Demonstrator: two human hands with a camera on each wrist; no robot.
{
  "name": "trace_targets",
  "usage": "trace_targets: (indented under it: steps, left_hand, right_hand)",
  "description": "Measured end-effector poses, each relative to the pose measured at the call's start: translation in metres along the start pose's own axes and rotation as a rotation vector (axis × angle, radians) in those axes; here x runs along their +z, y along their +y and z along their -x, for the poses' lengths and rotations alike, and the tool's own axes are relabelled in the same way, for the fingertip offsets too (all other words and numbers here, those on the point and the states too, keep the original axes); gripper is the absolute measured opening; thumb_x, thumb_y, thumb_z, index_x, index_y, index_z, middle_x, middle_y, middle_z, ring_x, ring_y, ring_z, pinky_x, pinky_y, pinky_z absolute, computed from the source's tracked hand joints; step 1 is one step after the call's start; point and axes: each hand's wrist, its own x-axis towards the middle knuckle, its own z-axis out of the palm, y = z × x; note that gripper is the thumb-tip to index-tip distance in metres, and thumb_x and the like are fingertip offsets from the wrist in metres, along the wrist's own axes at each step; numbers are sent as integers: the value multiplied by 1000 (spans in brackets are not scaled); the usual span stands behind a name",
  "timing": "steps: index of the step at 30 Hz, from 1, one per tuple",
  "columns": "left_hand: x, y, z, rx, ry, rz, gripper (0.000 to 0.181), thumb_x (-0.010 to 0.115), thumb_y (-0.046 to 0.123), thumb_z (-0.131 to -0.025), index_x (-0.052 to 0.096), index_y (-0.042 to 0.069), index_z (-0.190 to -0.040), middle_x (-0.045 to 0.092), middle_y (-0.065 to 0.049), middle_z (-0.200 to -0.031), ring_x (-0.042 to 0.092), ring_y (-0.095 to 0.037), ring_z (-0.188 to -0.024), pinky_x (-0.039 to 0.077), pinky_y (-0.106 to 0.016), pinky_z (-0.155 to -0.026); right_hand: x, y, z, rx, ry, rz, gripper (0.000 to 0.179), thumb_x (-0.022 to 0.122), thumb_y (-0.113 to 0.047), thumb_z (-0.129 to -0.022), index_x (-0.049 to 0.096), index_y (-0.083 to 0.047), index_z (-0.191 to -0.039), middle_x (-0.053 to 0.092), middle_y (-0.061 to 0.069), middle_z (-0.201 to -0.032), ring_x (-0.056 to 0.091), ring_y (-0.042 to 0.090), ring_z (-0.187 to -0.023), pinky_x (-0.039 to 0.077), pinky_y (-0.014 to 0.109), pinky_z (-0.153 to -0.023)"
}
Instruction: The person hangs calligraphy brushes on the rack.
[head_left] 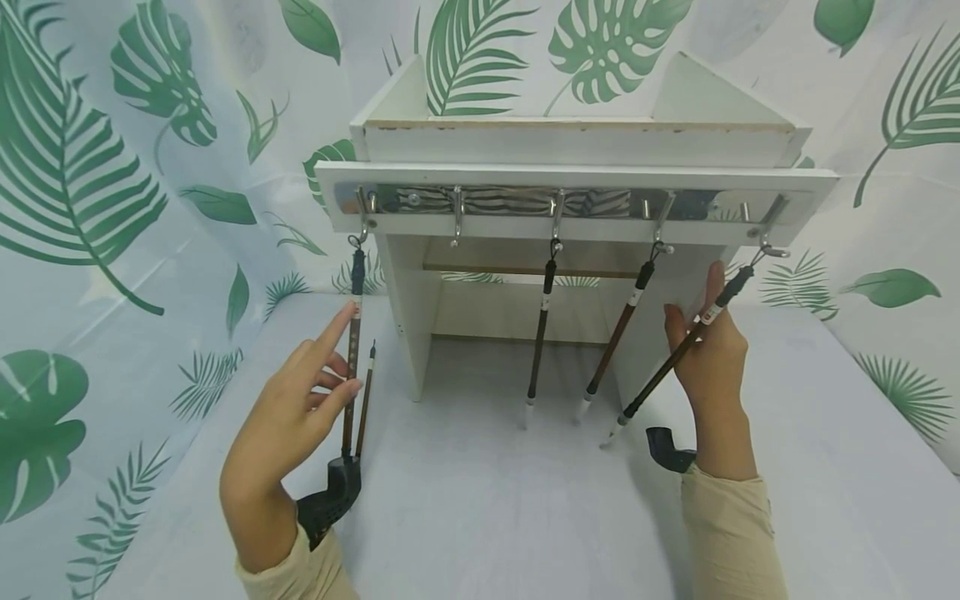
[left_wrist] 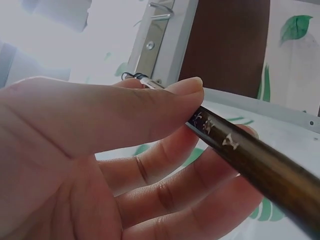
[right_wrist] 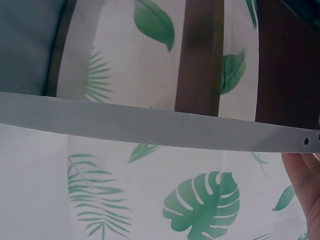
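Observation:
A calligraphy brush (head_left: 352, 350) with a brown handle hangs by its loop from the leftmost hook. My left hand (head_left: 300, 408) pinches this brush, its index finger extended up along the handle. In the left wrist view the thumb (left_wrist: 150, 107) presses on the dark handle, with other fingers curled behind. My right hand (head_left: 712, 354) grips the front edge of the right side panel of a white shelf (head_left: 660, 292), behind the rightmost hanging brush (head_left: 678, 350). In the right wrist view its fingers (right_wrist: 302, 175) lie along the panel's outer side.
A metal hook rail (head_left: 510, 200) crosses the shelf's front. More brushes hang from it, one at the middle hook (head_left: 540, 333) and one right of it (head_left: 618, 329); the second hook (head_left: 457, 217) is bare. A thinner brush (head_left: 366, 396) shows beside the left one. Leaf-printed cloth surrounds everything.

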Motion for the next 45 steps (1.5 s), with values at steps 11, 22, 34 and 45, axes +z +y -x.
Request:
trace_targets:
  steps: [11,22,34,45]
  left_hand:
    - [4,-4,-5,-15,-16,4,78,60,3,-86,20,31,-146,52,-8,-90,62,-22,-82,58,-41,-71]
    - [8,-10,-11,-26,-22,-18,77,59,5,-87,17,29,-146,52,-10,-91,62,-25,-84,58,-41,-72]
    - [11,-16,-15,-26,-12,-30,75,58,6,-88,16,28,-147,52,-12,-94,63,-27,-85,57,-44,-73]
    - [14,-20,-19,-46,-16,-6,75,56,5,-89,14,30,-147,53,-13,-97,63,-29,-87,57,-45,-75]
  right_hand:
    - [1,1,0,-30,19,11,57,53,-14,-92,24,-18,-141,53,32,-121,57,52,-94,50,61,-73]
    - [1,0,0,-16,19,1,57,53,-13,-91,26,-19,-141,53,32,-121,57,52,-94,49,62,-74]
    - [1,1,1,-15,16,6,55,53,-15,-91,27,-17,-140,54,31,-120,57,52,-93,50,61,-73]
    - [1,1,0,-36,25,2,55,54,-14,-91,28,-17,-140,53,32,-119,58,53,-91,50,61,-72]
